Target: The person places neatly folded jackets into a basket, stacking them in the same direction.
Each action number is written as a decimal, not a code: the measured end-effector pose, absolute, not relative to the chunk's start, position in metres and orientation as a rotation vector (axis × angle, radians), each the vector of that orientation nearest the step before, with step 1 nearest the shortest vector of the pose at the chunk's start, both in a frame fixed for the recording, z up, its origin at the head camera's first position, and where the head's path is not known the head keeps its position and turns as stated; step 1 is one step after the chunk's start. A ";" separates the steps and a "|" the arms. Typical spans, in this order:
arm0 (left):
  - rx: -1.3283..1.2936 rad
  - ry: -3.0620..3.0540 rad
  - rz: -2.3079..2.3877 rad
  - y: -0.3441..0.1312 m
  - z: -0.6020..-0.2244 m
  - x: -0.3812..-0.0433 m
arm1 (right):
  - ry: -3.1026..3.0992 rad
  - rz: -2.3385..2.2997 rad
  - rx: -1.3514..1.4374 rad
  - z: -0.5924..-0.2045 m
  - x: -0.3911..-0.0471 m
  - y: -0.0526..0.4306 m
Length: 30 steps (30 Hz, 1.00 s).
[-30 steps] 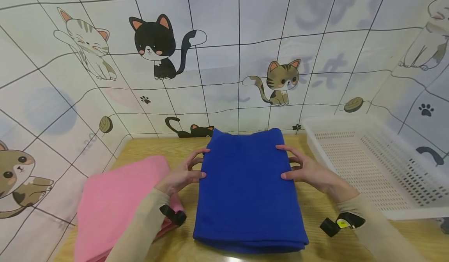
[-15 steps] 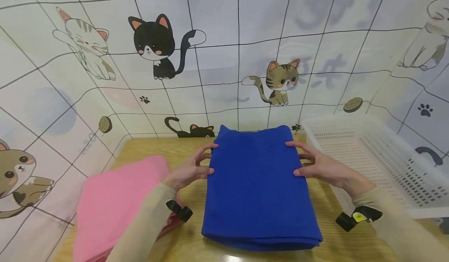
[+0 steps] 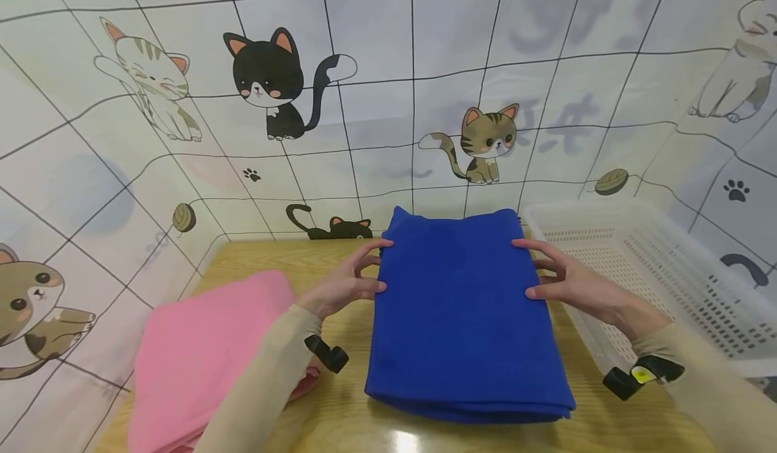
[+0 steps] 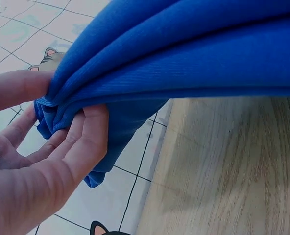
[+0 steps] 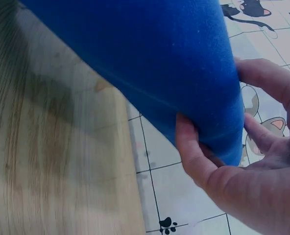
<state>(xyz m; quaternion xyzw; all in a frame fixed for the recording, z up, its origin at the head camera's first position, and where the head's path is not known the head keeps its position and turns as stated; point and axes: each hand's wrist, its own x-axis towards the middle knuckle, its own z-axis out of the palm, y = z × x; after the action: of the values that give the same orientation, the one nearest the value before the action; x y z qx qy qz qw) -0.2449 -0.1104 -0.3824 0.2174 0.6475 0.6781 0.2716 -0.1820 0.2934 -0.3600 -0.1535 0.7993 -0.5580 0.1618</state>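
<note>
A folded blue cloth (image 3: 464, 318), several layers thick, is held by both hands near the middle of the head view. My left hand (image 3: 347, 284) grips its left edge, thumb and fingers on opposite faces. On the right edge, my right hand (image 3: 577, 286) pinches the cloth the same way. Bunched layers of the blue cloth (image 4: 184, 54) show between the fingers in the left wrist view. In the right wrist view the blue cloth (image 5: 169, 58) bends smoothly round its edge, with the wooden table (image 5: 47, 147) visible beneath it.
A folded pink cloth (image 3: 212, 352) lies on the table's left side. At the right stands a white perforated plastic basket (image 3: 607, 291), its near left corner close to my right hand. A wall covering with cartoon cats (image 3: 267, 82) encloses the table's back and sides.
Both hands have moved right and slightly away from me, carrying the blue cloth towards the white basket. The pink cloth and the basket have stayed where they were.
</note>
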 end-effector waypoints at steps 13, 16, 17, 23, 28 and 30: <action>0.582 1.743 1.826 -0.095 -0.379 -0.247 | 2.348 -1.566 -0.467 -0.357 -0.178 0.309; 0.597 1.742 1.840 -0.090 -0.376 -0.248 | 2.360 -1.560 -0.465 -0.354 -0.178 0.314; 0.600 1.741 1.844 -0.088 -0.375 -0.248 | 2.366 -1.555 -0.470 -0.353 -0.178 0.315; 0.635 1.732 1.827 -0.076 -0.369 -0.249 | 2.412 -1.529 -0.481 -0.348 -0.174 0.326; 0.647 1.690 1.831 -0.070 -0.365 -0.248 | 2.435 -1.523 -0.480 -0.346 -0.171 0.332; 0.655 1.682 1.828 -0.067 -0.364 -0.248 | 2.452 -1.513 -0.487 -0.345 -0.171 0.334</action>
<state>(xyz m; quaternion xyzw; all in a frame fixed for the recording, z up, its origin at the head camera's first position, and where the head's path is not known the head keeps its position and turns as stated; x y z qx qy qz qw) -0.2480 -0.0674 -0.3640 0.2444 0.6280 0.6826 0.2827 -0.1709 0.3344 -0.3451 -0.1658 0.8340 -0.5147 0.1095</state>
